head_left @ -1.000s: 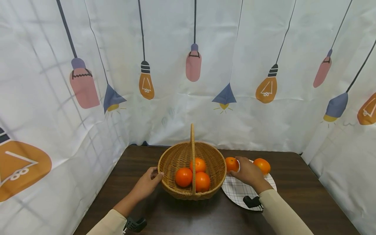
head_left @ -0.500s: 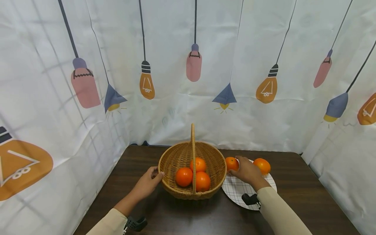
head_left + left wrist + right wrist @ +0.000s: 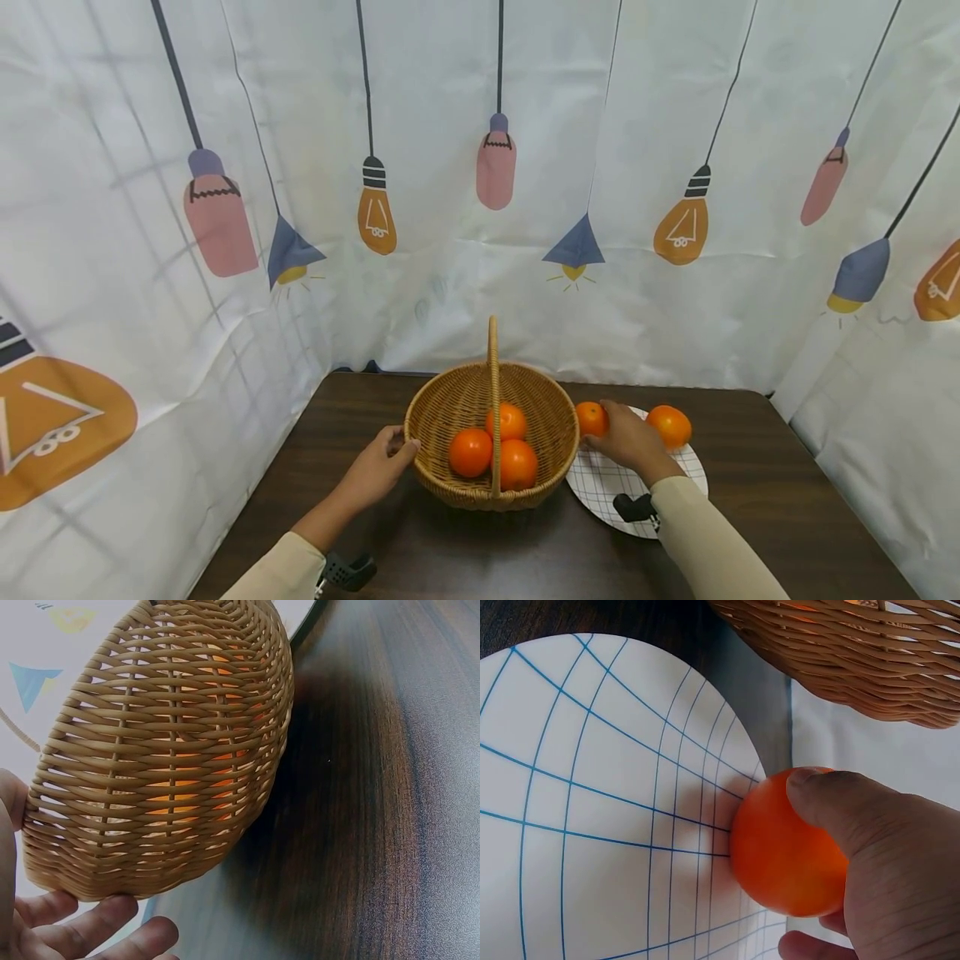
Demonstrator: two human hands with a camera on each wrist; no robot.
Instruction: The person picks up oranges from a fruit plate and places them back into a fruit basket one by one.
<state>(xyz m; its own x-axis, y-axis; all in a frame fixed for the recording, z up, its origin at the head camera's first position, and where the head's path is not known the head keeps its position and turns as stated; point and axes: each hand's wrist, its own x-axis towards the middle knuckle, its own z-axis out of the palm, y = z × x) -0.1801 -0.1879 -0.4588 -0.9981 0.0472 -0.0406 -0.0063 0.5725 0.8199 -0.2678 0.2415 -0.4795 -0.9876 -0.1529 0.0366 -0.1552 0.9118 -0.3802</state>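
Note:
My left hand holds the left rim of a wicker basket with a tall arched handle. The left wrist view shows the thumb at the rim and fingertips against the outside weave. Several oranges, one of them this orange, lie inside the basket. To its right, my right hand grips another orange at the edge of a white plate with blue grid lines. Its thumb presses on the near side of the fruit; the other fingers are mostly hidden behind it.
One more orange sits on the plate's far right, beyond the right wrist. A dark wooden table carries everything. White curtain printed with lamps stands behind the table and along both sides.
The right forearm and sleeve have shifted slightly left. Both hands keep their places on the basket rim and the orange; the basket and fruit look unmoved.

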